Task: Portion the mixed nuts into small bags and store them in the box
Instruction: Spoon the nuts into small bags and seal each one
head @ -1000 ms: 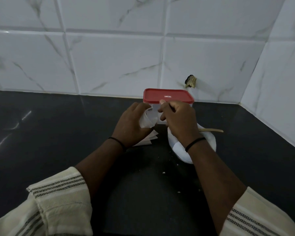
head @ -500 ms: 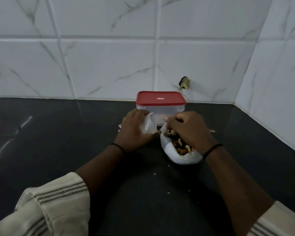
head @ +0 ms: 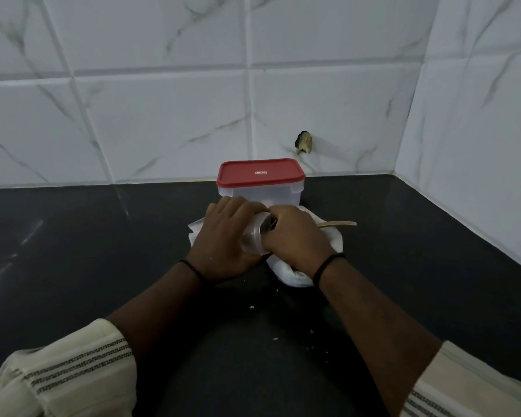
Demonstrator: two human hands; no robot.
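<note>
Black countertop (head: 73,266) runs wide to the left of the hands, narrower to the right where the tiled side wall (head: 478,145) closes the corner; open room for moving lies left and toward the body, little beyond the hands. Box (head: 260,191), clear with red lid (head: 260,173) seated on it, stands just beyond both hands against the back wall; judged shut, so it must be opened before anything goes in. White nut bag (head: 289,275) sits under and around the right hand (head: 295,236); its contents are hidden here. Stack of flat small bags (head: 194,233) lies just beyond the left hand (head: 227,236), within easy reach, likely placed so for quick picking. Left hand is wrapped round one small clear bag (head: 254,236), mouth turned toward the right hand, presumably held open for filling. Right hand is bunched at that mouth, fingers curled; whether it pinches nuts or the bag's rim cannot be told. Hands are together, touching across the bag. Wooden spoon handle (head: 337,224) pokes out right of the right hand. Crumbs (head: 251,307) scattered nearer the body
</note>
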